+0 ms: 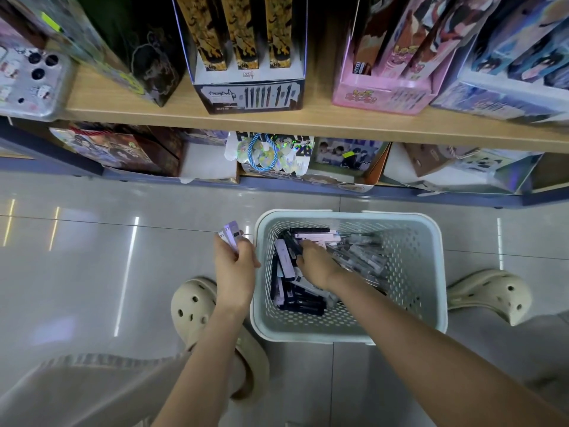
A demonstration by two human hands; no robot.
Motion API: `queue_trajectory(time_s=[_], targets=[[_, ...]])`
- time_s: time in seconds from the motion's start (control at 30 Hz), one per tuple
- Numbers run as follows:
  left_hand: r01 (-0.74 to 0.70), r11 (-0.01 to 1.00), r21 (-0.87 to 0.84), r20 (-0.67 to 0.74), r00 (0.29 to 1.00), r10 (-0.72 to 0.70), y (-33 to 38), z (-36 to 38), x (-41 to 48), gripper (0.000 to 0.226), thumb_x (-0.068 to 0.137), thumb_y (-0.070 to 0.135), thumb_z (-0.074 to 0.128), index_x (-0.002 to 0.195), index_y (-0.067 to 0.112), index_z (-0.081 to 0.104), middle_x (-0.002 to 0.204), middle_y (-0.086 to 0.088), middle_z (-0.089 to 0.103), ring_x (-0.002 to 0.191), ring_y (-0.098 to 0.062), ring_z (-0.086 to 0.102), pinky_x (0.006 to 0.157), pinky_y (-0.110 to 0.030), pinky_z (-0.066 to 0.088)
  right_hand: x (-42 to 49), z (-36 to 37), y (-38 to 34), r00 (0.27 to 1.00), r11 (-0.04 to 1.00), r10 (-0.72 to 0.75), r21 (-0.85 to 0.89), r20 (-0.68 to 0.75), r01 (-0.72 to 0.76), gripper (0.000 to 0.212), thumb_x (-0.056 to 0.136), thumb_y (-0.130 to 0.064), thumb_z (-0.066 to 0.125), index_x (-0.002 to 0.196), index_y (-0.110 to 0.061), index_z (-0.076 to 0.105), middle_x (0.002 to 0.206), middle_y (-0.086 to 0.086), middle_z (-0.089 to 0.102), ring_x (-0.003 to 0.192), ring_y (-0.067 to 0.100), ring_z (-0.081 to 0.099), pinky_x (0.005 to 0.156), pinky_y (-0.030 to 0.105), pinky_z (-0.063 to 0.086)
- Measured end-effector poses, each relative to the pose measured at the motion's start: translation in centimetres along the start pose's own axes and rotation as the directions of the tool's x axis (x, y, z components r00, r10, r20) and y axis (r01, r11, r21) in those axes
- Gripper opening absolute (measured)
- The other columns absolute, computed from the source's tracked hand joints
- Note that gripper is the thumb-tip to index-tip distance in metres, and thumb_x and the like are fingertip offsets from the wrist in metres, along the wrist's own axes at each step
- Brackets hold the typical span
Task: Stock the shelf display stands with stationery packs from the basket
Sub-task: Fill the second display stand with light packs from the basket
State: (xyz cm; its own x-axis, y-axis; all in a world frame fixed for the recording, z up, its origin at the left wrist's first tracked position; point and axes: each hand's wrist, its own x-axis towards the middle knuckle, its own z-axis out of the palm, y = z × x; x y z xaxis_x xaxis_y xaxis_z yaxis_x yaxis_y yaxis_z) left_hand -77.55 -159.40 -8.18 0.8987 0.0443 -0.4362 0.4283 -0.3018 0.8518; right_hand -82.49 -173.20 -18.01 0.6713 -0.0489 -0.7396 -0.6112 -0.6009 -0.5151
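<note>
On the tiled floor (92, 272) below the shelf (184, 114), your left hand (235, 261) grasps lilac packs (229, 234) beside the basket (348, 335); your right hand (317, 263) digs inside, its grip unclear.

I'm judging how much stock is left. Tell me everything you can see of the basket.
The basket is pale blue-grey plastic, rectangular with rounded corners, perforated walls and a solid rim. It stands upright on the tiled floor before the shelf, between the person's clogs. Inside lie piled stationery packs, dark and lilac; the right hand reaches in among them.
</note>
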Motion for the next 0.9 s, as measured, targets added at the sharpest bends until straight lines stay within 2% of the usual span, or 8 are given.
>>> queue_trajectory(time_s=[0.07,0.17,0.3,0.43,0.53,0.67,0.77,0.9], targets=[[0.019,1.0,0.015,0.044,0.999,-0.02,0.1,0.0,-0.2,0.023,0.096,0.001,0.038,0.076,0.012,0.038,0.064,-0.011,0.039,0.053,-0.016,0.036,0.046,-0.012,0.036,-0.8,-0.3,0.0,0.999,0.998,-0.027,0.048,-0.017,0.028,0.023,0.098,-0.006,0.034,0.117,0.002,0.044,0.107,0.016,0.046,0.087,0.019,0.037,0.073,0.028,0.03],[0.114,0.992,0.045,0.139,0.983,-0.119,0.3,0.3,-0.8,0.019,0.097,0.014,0.051,0.079,0.012,0.044,0.054,-0.002,0.039,0.041,-0.007,0.035,0.04,-0.018,0.036,-3.0,-1.4,-0.2,0.997,0.961,-0.056,0.267,-0.058,0.069,0.017,0.1,-0.008,0.03,0.107,-0.002,0.044,0.088,0.007,0.043,0.072,0.017,0.042,0.06,0.031,0.033],[0.143,0.989,0.042,0.266,0.953,-0.149,0.7,1.1,-2.0,0.02,0.097,0.018,0.052,0.078,0.012,0.051,0.045,0.009,0.042,0.038,-0.004,0.033,0.042,-0.02,0.033,-6.6,-3.1,-1.1,0.991,0.869,-0.11,0.476,-0.081,0.135,0.017,0.104,-0.02,0.026,0.112,-0.019,0.041,0.094,0.005,0.055,0.075,0.013,0.052,0.073,0.031,0.043],[0.222,0.97,-0.097,0.347,0.921,-0.176,2.4,1.8,-3.5,0.027,0.097,0.02,0.053,0.071,0.013,0.05,0.045,0.008,0.046,0.036,-0.004,0.034,0.039,-0.014,0.03,-10.0,-3.0,-3.2,0.969,0.756,-0.173,0.607,-0.175,0.245,0.021,0.103,-0.017,0.03,0.114,-0.004,0.042,0.09,0.004,0.055,0.063,0.002,0.051,0.068,0.019,0.046],[0.292,0.945,-0.147,0.379,0.899,-0.219,3.1,1.8,-4.0,0.031,0.094,0.02,0.058,0.066,0.009,0.049,0.039,0.006,0.048,0.031,-0.009,0.043,0.038,-0.019,0.041,-11.0,-2.2,-4.1,0.959,0.71,-0.203,0.645,-0.199,0.284,0.015,0.103,-0.015,0.032,0.101,-0.006,0.044,0.078,0.004,0.057,0.057,0.005,0.052,0.062,0.02,0.045],[0.306,0.948,-0.09,0.299,0.916,-0.268,2.6,1.0,-3.3,0.017,0.087,0.023,0.068,0.083,0.007,0.063,0.062,-0.004,0.061,0.048,-0.01,0.055,0.047,-0.02,0.049,-11.3,-2.0,-4.7,0.957,0.747,-0.234,0.598,-0.171,0.289,0.014,0.102,-0.018,0.037,0.1,-0.013,0.051,0.077,0.004,0.061,0.058,0.005,0.059,0.061,0.019,0.047],[0.235,0.972,-0.02,0.23,0.947,-0.224,2.2,0.5,-2.7,0.019,0.089,0.025,0.065,0.075,0.012,0.063,0.061,-0.002,0.062,0.054,-0.014,0.055,0.053,-0.024,0.048,-10.9,-2.2,-4.1,0.944,0.864,-0.26,0.389,-0.201,0.32,0.023,0.102,-0.028,0.037,0.112,-0.017,0.054,0.093,-0.005,0.062,0.084,0.003,0.061,0.079,0.022,0.049],[0.191,0.98,0.054,0.152,0.969,-0.197,1.3,-1.0,-0.9,0.026,0.09,0.029,0.063,0.073,0.011,0.055,0.07,-0.009,0.05,0.068,-0.021,0.043,0.066,-0.034,0.036,-8.5,-2.2,-1.9,0.967,0.96,-0.164,0.196,-0.192,0.202,0.033,0.1,-0.027,0.043,0.128,-0.009,0.046,0.123,0.006,0.058,0.108,0.019,0.057,0.094,0.038,0.047]])
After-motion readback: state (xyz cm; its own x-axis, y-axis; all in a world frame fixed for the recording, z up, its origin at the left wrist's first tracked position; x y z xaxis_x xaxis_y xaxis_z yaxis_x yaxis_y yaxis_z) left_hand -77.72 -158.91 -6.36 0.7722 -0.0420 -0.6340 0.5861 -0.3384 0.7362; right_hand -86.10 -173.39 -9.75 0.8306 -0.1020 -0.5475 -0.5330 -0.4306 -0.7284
